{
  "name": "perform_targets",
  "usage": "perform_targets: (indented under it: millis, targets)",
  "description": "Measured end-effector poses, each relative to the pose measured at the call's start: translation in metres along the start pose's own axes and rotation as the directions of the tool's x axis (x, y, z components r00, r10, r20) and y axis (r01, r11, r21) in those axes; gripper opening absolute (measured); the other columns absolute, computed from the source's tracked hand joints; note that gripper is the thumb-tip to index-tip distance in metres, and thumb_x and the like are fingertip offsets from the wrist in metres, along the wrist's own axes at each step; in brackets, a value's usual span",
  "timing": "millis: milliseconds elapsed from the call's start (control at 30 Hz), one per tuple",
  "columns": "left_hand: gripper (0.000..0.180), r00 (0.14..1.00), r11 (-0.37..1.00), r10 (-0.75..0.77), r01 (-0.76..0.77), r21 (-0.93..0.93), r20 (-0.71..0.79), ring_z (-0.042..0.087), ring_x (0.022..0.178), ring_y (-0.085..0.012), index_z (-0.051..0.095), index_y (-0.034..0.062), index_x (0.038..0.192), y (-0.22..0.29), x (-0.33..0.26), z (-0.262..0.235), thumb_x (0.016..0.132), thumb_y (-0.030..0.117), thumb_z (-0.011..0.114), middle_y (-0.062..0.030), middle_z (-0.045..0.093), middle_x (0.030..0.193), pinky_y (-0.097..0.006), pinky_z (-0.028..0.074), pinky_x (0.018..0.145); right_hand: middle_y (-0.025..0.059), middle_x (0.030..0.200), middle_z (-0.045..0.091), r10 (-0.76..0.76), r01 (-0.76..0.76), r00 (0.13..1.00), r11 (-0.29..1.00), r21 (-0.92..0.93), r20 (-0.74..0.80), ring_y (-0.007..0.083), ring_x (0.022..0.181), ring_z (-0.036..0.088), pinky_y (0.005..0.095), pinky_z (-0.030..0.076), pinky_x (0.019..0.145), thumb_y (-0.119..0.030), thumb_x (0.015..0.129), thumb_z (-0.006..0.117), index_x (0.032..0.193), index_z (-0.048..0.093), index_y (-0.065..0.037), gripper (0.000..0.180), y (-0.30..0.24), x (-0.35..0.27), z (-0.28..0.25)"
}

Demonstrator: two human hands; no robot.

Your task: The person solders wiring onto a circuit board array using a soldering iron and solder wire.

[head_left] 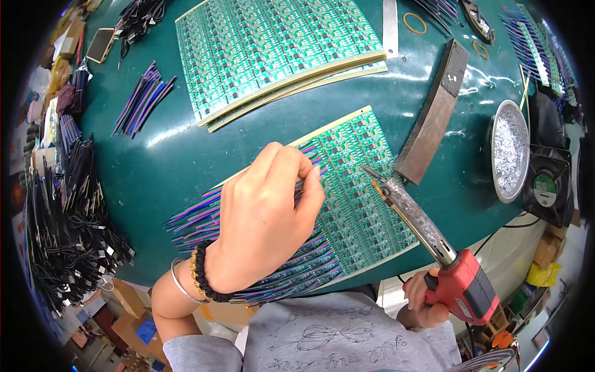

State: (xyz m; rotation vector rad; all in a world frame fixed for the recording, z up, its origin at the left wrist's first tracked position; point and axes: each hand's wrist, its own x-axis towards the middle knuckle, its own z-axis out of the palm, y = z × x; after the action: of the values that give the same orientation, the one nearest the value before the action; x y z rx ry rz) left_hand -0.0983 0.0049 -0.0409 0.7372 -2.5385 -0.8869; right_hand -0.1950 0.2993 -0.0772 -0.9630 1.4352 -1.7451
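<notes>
My left hand (266, 211) is closed in a pinch over the green circuit board panel (365, 211), its fingertips at thin coloured wires. The tip of the pinched wire is mostly hidden by my fingers. Rows of blue, red and black wires (310, 266) lie along the panel's left part and stick out past its left edge. In my right hand (427, 304) is a red-handled soldering gun (465, 288), gripped by its handle. Its metal barrel slants up and left, and the tip points at the panel, right of my left fingers.
Behind lies a stack of green circuit panels (279, 49). A loose wire bundle (145, 99) and a phone (100, 45) sit far left; black cables (74, 217) pile at the left edge. To the right are a dark metal bar (434, 115), a metal bowl (510, 152) and a fan (545, 186).
</notes>
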Motion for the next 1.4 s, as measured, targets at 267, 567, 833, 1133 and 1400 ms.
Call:
perform_targets:
  millis: [267,567,833,1133,1400]
  targets:
    - [0.016,1.0,0.999,0.019,-0.019,0.035,0.004,0.059,0.058,-0.031,0.054,0.0027,0.078,0.0,0.002,0.0,0.078,0.0,0.07,-0.0116,0.055,0.072,-0.04,0.047,0.052,0.0046,0.075,0.063,0.167,-0.147,0.982,0.968,0.205,-0.083,0.0161,0.065,0.058,0.0296,0.044,0.059,-0.04,0.079,0.084,0.084,0.066,0.0,0.044,-0.006,-0.004,0.0]
    - [0.014,1.0,0.999,0.006,-0.006,0.042,-0.003,0.058,0.059,-0.0209,0.056,0.0001,0.079,0.0,0.001,0.001,0.08,-0.005,0.069,-0.0101,0.058,0.072,-0.032,0.046,0.052,0.0034,0.063,0.06,-0.036,0.043,0.998,0.987,-0.156,0.048,0.0152,0.054,0.057,0.0279,0.044,0.05,-0.019,0.08,0.08,0.072,0.062,-0.002,0.026,-0.001,0.005,-0.006]
    - [0.014,1.0,0.999,0.012,-0.012,0.045,0.002,0.059,0.06,-0.0214,0.055,-0.0001,0.079,-0.002,0.0,0.0,0.08,-0.005,0.068,-0.0103,0.058,0.073,-0.033,0.047,0.054,0.0022,0.061,0.06,-0.138,0.126,0.984,0.986,-0.108,-0.111,0.014,0.051,0.058,0.0262,0.045,0.047,-0.023,0.079,0.084,0.067,0.06,-0.002,0.034,0.003,-0.001,0.0]
    - [0.015,1.0,0.999,0.026,-0.026,0.032,0.011,0.058,0.059,-0.0218,0.055,-0.0003,0.078,-0.002,0.001,0.001,0.079,-0.005,0.069,-0.0099,0.058,0.072,-0.033,0.047,0.054,0.001,0.065,0.061,-0.023,0.019,0.998,0.998,-0.068,-0.053,0.013,0.056,0.059,0.0267,0.044,0.05,-0.034,0.067,0.093,0.073,0.063,-0.002,0.044,-0.008,0.003,-0.003]
    - [0.016,0.998,0.998,0.064,-0.064,0.022,0.017,0.059,0.056,-0.0314,0.053,0.0032,0.079,-0.006,0.001,0.0,0.08,0.002,0.069,-0.0121,0.054,0.072,-0.041,0.047,0.049,0.0012,0.068,0.062,0.186,-0.184,0.98,0.982,0.035,-0.066,0.012,0.057,0.058,0.0267,0.045,0.052,-0.023,0.071,0.087,0.074,0.062,-0.002,0.033,-0.012,0.003,0.001]
